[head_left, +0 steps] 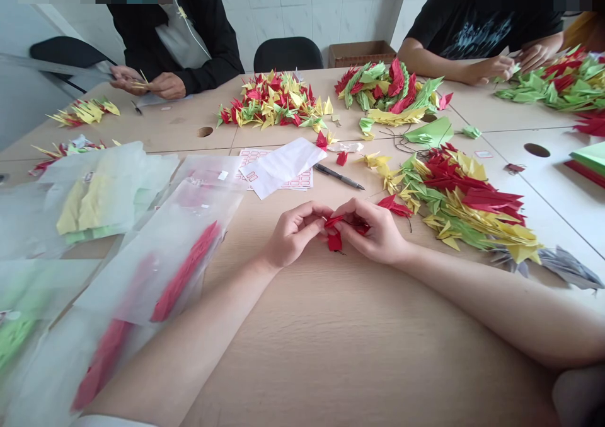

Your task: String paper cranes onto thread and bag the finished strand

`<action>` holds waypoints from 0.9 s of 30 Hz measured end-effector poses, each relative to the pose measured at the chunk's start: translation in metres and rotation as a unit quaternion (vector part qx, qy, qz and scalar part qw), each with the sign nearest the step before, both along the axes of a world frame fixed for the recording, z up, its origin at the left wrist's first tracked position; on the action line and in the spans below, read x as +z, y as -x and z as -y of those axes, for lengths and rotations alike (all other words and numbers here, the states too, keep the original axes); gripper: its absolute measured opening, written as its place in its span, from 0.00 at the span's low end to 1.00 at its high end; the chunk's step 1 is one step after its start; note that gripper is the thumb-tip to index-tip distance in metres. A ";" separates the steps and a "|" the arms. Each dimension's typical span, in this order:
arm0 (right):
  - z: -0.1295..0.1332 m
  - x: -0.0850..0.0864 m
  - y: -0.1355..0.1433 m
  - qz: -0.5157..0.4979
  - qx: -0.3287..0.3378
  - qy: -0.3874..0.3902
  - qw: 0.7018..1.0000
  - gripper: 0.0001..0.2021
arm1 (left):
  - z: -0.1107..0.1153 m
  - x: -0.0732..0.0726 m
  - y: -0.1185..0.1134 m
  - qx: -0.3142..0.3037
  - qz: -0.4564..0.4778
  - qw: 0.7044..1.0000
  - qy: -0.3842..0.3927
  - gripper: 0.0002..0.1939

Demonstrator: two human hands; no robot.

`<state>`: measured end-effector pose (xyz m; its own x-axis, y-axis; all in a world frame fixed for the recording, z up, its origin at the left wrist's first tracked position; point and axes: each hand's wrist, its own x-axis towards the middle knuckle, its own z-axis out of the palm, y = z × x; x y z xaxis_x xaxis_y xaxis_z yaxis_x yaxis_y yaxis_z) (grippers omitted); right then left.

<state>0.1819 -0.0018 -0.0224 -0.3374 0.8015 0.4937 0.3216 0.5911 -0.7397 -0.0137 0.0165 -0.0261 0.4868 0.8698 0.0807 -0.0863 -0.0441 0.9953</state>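
Note:
Both of my hands meet over the middle of the table, pinching red folded paper (pixel 334 241) between them. My left hand (pixel 299 233) grips its left side with thumb and forefinger. Fingers of my right hand (pixel 374 230) close on its right side and hide part of it, so its full shape cannot be made out. Just beyond my right hand lies a red paper crane (pixel 396 205). To the right spreads a heap of strung red, yellow and green paper cranes (pixel 472 200). A black pen (pixel 339 176) and a white paper slip (pixel 286 165) lie ahead of my hands.
Clear plastic bags (pixel 189 225) holding folded paper cover the left side. Farther back are a mixed crane pile (pixel 276 102) and a coiled crane garland (pixel 387 89). Two people sit opposite, one handling thin pieces (pixel 139 85). Grey paper pieces (pixel 570 266) lie at right.

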 end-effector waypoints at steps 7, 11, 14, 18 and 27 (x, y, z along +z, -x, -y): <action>-0.002 0.000 0.001 -0.041 -0.056 0.091 0.993 0.01 | 0.005 -0.005 -0.006 0.058 -0.053 0.989 -0.128 0.18; -0.002 0.001 0.002 -0.041 -0.051 0.112 0.992 0.02 | 0.008 -0.005 -0.008 0.098 -0.101 0.978 -0.152 0.12; -0.002 0.000 0.001 -0.040 -0.047 0.118 0.991 0.02 | 0.009 -0.005 -0.008 0.099 -0.106 0.977 -0.155 0.11; -0.003 -0.002 -0.002 -0.052 -0.032 0.117 0.991 0.04 | 0.009 -0.004 -0.006 0.100 -0.106 0.977 -0.159 0.11; -0.003 -0.002 -0.003 -0.042 0.007 0.096 0.995 0.06 | 0.007 0.000 -0.004 0.057 -0.059 0.994 -0.076 0.10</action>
<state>0.1847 0.0008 -0.0245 -0.3125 0.8791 0.3599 0.2467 0.4409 -0.8630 -0.0093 0.0091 -0.0266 0.3990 0.9022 0.1636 0.0444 -0.1972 0.9794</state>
